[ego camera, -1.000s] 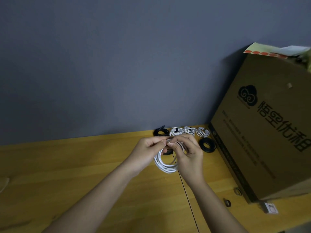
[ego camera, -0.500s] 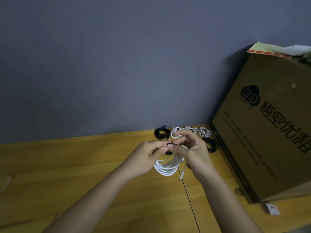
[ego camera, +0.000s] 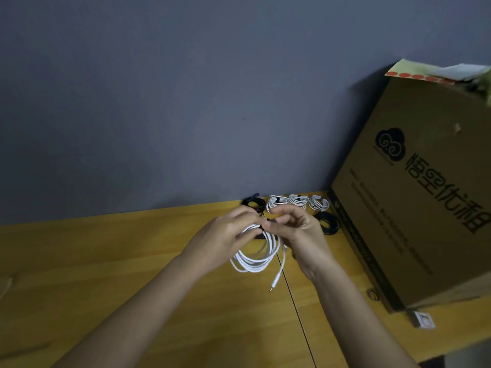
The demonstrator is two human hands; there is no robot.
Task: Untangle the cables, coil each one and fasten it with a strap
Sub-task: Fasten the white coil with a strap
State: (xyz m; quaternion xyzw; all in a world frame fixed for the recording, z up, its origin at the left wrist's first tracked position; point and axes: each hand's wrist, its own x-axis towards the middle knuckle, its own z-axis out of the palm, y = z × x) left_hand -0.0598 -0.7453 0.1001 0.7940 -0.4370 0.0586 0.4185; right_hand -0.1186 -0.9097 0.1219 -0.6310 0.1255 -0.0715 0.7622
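— Item one: what do we hold?
— Our left hand [ego camera: 225,236] grips the coiled white cable [ego camera: 256,257] above the wooden table [ego camera: 106,261], fingers curled; our right hand [ego camera: 297,232] pinches a dark strap [ego camera: 267,224] at its top, plug dangling.
— Markings?
— The cardboard box [ego camera: 414,208] bears a cloud logo and Chinese characters; the small print is unreadable.

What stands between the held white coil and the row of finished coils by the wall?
Nothing visible on the table. The white coil hangs from both hands, left hand, right hand, just before the finished coils.
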